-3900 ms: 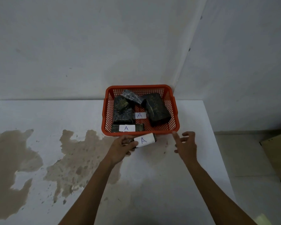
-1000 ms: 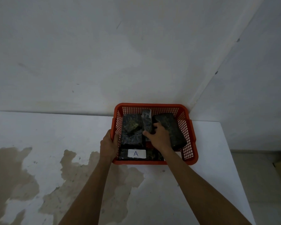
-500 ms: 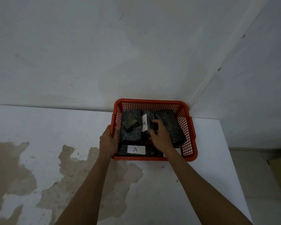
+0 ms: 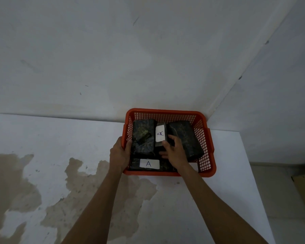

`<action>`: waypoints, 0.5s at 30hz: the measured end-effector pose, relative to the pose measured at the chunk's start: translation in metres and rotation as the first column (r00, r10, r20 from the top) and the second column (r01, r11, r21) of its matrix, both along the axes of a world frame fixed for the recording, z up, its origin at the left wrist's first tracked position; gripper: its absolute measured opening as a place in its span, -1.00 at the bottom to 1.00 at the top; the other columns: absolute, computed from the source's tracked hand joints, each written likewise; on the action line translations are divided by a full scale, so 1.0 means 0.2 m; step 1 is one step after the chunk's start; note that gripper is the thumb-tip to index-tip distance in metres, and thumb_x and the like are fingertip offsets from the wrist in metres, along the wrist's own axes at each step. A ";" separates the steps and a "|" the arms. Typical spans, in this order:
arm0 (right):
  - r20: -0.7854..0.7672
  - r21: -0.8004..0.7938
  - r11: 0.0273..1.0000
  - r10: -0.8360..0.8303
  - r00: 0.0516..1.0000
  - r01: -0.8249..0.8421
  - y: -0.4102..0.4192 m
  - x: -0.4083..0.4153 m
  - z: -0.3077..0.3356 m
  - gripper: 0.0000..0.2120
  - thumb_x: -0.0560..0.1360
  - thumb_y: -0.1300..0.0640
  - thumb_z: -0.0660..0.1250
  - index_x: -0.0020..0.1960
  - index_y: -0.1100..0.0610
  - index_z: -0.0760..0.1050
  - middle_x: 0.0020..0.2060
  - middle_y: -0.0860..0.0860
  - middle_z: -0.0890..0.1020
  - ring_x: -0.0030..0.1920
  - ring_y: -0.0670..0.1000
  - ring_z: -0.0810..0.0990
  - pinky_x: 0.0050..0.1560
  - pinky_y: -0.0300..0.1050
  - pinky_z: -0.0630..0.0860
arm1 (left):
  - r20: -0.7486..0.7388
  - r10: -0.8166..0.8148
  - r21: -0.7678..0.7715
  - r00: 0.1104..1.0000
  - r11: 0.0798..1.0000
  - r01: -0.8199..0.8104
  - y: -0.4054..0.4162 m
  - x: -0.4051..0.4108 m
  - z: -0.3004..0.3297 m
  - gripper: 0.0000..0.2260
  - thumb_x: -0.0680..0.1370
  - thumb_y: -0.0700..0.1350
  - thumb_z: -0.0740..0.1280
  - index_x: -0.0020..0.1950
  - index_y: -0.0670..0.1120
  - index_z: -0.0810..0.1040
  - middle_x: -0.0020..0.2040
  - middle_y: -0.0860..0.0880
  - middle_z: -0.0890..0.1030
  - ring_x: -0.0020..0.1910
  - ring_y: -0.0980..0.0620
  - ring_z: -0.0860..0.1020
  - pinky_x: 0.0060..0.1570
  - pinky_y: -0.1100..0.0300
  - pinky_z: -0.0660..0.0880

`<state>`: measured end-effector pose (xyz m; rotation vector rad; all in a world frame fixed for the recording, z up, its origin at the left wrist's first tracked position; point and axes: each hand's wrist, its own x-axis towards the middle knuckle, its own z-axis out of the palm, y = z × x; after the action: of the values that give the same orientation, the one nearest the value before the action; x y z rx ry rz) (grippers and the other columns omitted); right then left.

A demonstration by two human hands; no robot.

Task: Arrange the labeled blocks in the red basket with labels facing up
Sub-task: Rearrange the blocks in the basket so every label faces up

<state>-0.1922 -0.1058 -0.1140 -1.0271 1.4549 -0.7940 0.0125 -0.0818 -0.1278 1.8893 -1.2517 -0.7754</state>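
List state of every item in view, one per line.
red basket: upright on table, holding blocks
left hand: gripping basket's left rim
right hand: on middle block's near end
middle block: A label up
front block: flat, A label up
left block: no label showing
right block: no label showing

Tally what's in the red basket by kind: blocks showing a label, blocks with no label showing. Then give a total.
Blocks showing an "A" label: 2, the front block and the middle block
Blocks with no label showing: 2, the left block and the right block
Total: 4 blocks visible in the red basket
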 end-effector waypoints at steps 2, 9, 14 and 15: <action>-0.021 0.044 0.999 0.001 1.000 0.000 0.00 0.00 0.00 -0.55 0.64 0.05 0.21 0.49 0.09 0.23 0.28 0.16 0.54 -0.17 0.02 0.69 -0.27 -0.21 0.62 | 0.013 0.011 0.006 1.000 1.000 -0.012 0.00 0.00 0.00 -0.53 0.57 0.15 0.14 0.32 -0.14 0.40 0.20 -0.16 0.58 0.08 -0.15 0.58 -0.02 0.16 0.39; -0.353 0.006 1.000 0.017 0.935 -0.016 -0.01 0.00 0.01 -0.57 0.64 0.11 0.22 0.49 0.15 0.33 0.28 0.21 0.56 0.01 0.19 0.68 0.00 0.15 0.65 | 0.008 0.018 0.026 1.000 1.000 -0.018 0.00 0.00 -0.01 -0.49 0.55 0.19 0.13 0.34 -0.13 0.38 0.22 -0.16 0.57 0.10 -0.16 0.58 0.01 0.13 0.42; -0.734 -0.237 0.947 -0.027 0.679 -0.219 0.04 0.01 0.05 -0.61 0.59 0.09 0.30 0.40 0.10 0.43 0.17 0.16 0.63 0.09 0.15 0.63 0.09 0.08 0.61 | -0.004 0.022 0.021 1.000 1.000 -0.022 0.00 0.00 0.00 -0.48 0.54 0.21 0.14 0.34 -0.12 0.40 0.20 -0.15 0.59 0.07 -0.11 0.58 -0.04 0.18 0.41; -0.763 -0.261 0.929 -0.032 0.646 -0.262 0.05 0.01 0.06 -0.63 0.59 0.07 0.30 0.38 0.09 0.46 0.16 0.15 0.63 0.05 0.13 0.64 0.05 0.05 0.62 | -0.004 0.023 0.017 1.000 1.000 -0.023 0.00 0.00 0.00 -0.49 0.54 0.20 0.14 0.33 -0.12 0.40 0.20 -0.14 0.59 0.07 -0.10 0.58 -0.04 0.19 0.41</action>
<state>-0.1910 -0.0963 -0.1026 -1.8780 1.9566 -0.5386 0.0124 -0.0827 -0.1277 1.9115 -1.2228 -0.7795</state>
